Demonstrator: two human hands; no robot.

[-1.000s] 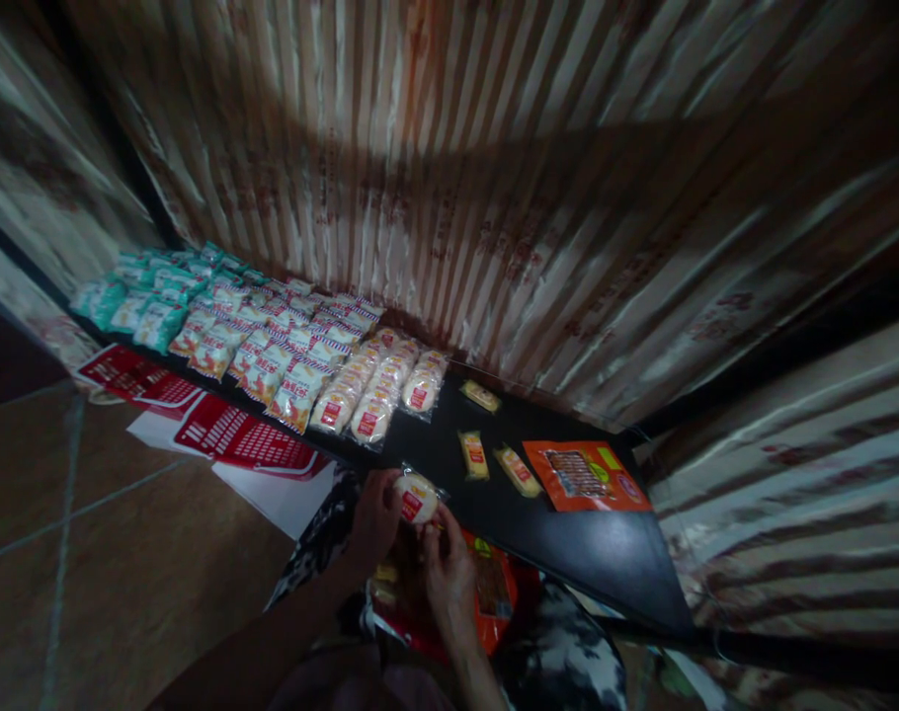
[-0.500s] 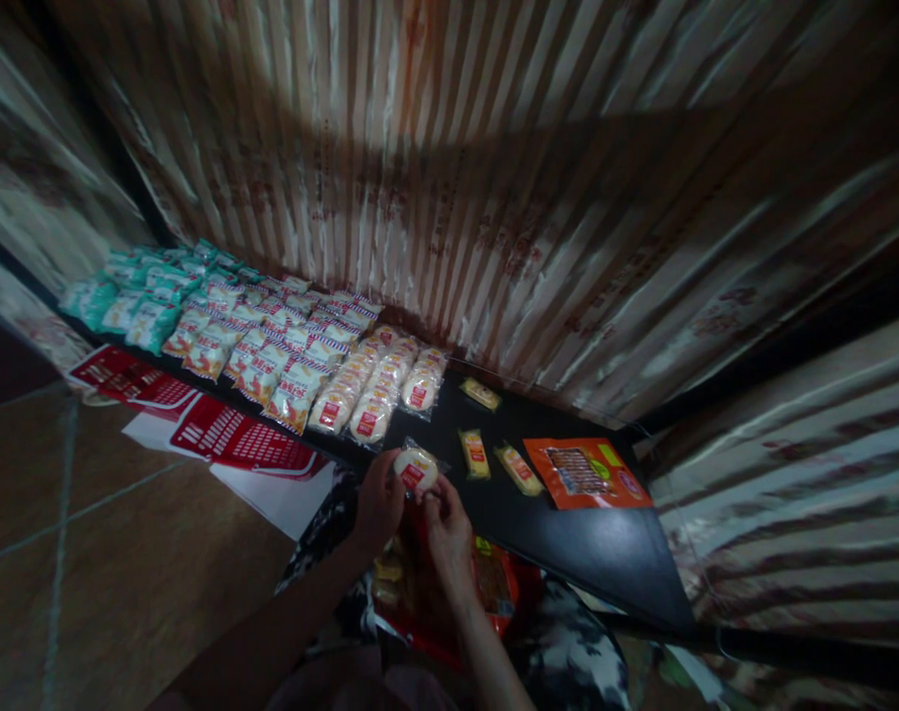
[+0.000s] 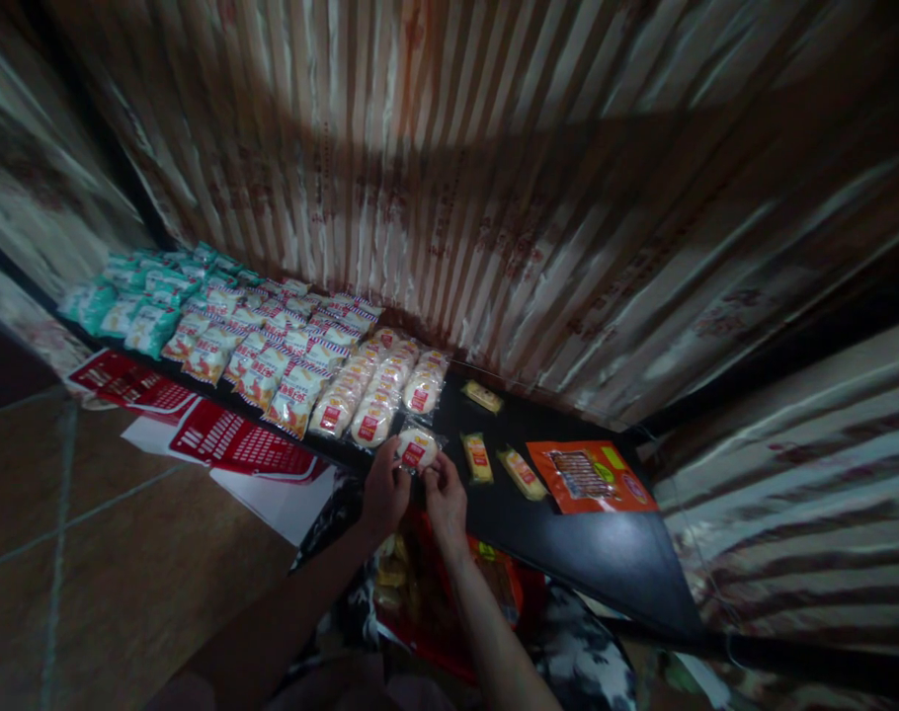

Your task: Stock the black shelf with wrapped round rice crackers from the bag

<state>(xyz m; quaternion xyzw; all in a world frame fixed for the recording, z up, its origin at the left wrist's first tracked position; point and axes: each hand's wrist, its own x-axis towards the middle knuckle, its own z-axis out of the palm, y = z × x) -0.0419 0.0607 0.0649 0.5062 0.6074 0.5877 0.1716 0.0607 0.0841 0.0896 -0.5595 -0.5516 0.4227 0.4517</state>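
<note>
Between my two hands is a round white rice cracker packet (image 3: 418, 449), in clear wrap with a red label. My left hand (image 3: 386, 491) grips its left edge, and my right hand (image 3: 445, 494) pinches its lower right edge. The packet is at the front edge of the black shelf (image 3: 579, 548), just below the shortest row of the same rice cracker packets (image 3: 371, 420). Those stand overlapped in three rows. Below my hands, a red basket (image 3: 449, 657) in my lap holds yellow packets and an orange packet, partly hidden by my right forearm.
Several small yellow packets (image 3: 477, 458) and an orange bag (image 3: 594, 478) lie on the shelf to the right. White-and-orange snack bags (image 3: 297, 395) and green bags (image 3: 151, 326) fill its left part. Red baskets (image 3: 242, 442) sit below the shelf. A pleated curtain (image 3: 449, 197) hangs behind.
Both hands have moved slightly up and forward with the rice cracker packet, bringing it closer to the shortest row. The things on the shelf have stayed in place.
</note>
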